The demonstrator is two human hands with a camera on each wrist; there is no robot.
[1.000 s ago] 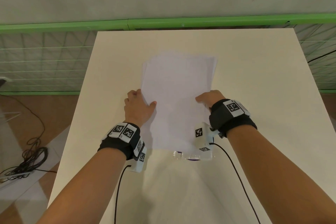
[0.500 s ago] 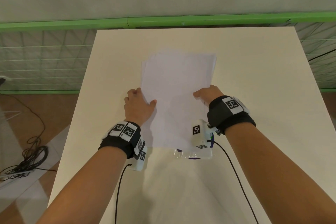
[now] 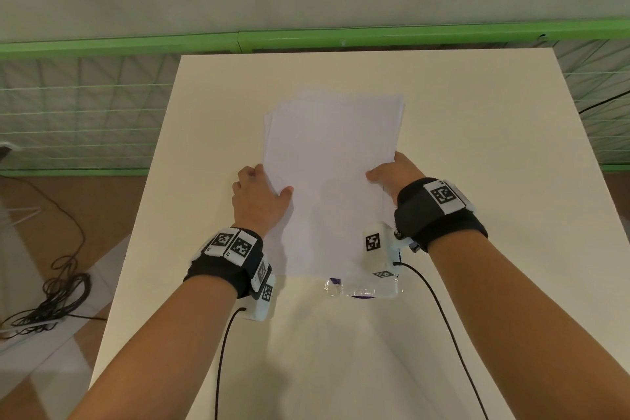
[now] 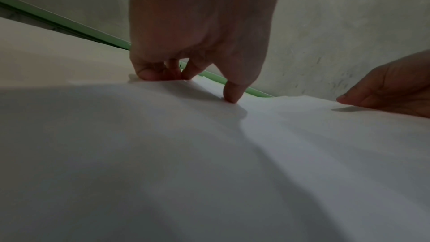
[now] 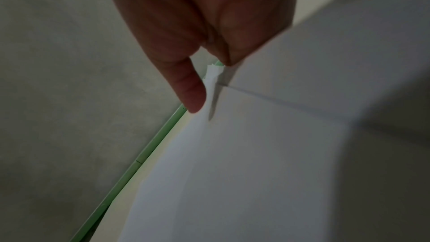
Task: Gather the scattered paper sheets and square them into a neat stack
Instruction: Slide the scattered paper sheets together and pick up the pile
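The sheets (image 3: pixel 327 181) are in one loose pile at the middle of the worktop (image 3: pixel 477 147), far edges fanned and uneven. Thin, light and floppy, they look apt to slide over each other and bow, so the long sides are the best hold. The left hand (image 3: pixel 259 202) pinches the left edge; the right hand (image 3: pixel 392 172) pinches the right edge, both grips closed on paper.
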